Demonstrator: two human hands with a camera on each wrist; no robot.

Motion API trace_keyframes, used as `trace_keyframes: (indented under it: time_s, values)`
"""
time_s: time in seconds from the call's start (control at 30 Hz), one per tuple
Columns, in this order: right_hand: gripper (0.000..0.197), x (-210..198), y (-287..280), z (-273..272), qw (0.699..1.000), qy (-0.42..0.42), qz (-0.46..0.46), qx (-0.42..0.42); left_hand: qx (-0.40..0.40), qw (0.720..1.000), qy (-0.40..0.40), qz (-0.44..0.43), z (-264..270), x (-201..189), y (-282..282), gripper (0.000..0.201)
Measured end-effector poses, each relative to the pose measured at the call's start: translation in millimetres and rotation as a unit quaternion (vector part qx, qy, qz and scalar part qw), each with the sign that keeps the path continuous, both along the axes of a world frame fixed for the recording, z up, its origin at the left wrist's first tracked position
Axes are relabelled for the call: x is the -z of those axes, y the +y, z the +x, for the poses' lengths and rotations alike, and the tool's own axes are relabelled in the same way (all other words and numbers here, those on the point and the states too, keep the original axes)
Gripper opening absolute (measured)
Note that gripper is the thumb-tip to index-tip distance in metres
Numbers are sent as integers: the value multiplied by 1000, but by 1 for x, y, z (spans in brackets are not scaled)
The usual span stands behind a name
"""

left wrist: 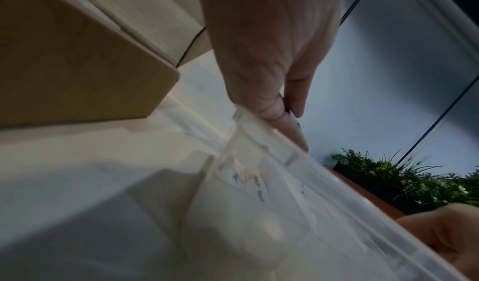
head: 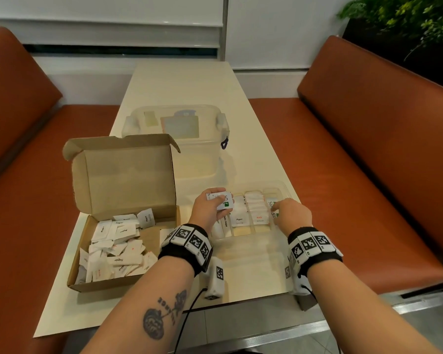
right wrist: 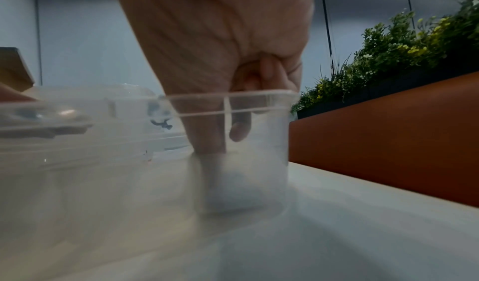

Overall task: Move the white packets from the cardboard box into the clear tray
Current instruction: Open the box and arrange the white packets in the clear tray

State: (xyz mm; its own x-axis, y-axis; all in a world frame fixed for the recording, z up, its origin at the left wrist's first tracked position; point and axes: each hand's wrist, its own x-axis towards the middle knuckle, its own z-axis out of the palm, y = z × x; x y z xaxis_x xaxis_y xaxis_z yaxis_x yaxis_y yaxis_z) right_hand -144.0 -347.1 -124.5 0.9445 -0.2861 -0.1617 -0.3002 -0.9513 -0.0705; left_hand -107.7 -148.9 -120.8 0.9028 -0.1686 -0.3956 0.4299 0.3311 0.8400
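Note:
The open cardboard box [head: 108,283] sits at the table's left, with several loose white packets [head: 115,249] inside. To its right stands the clear tray [head: 256,242], whose compartments hold rows of packets [head: 258,213]. Just above the tray's left end, my left hand [head: 216,200] grips a few white packets [head: 226,201] with a green mark. My right hand [head: 276,209] reaches down into the tray's rightmost compartment. In the right wrist view one fingertip [right wrist: 210,150] rests on top of an upright, blurred white packet [right wrist: 233,187] behind the tray wall [right wrist: 259,101], and the thumb is apart from it.
A clear lidded container [head: 174,129] stands behind the box and tray. The box's raised lid [head: 123,172] leans back towards it. Orange bench seats [head: 356,175] flank the narrow table, with plants [head: 407,19] at the back right. The table's near edge [head: 164,325] is close to my forearms.

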Motion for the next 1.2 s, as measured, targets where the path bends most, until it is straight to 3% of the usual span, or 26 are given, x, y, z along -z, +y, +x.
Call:
trace_keyframes:
  time_s: [0.3,0.4,0.47,0.53,0.7,0.8,0.9,1.2]
  values:
    - [36,-12,8,1,999,42,-25,7,12,1000,-15,17,-1,2,0,17]
    - [35,-23,16,8,999,-14,26,18,20,999,-24,17,-2,2,0,17]
    - [24,-34,27,15,992,-85,89,19,27,999,-29,17,-3,2,0,16]
    - [14,-42,42,19,978,-120,170,7,30,999,-34,11,-4,2,0,17]
    - [17,-39,64,18,913,-97,395,34,26,998,-49,-6,-5,0,0,18]
    - [14,-35,63,16,877,-114,463,63,18,999,-43,-16,-4,0,1,14]
    - [5,-36,59,17,859,-134,488,79,0,999,-26,-20,-1,-1,1,18]
    - [15,-57,47,33,917,-101,380,-68,2,999,-38,32,1,-2,3,20]
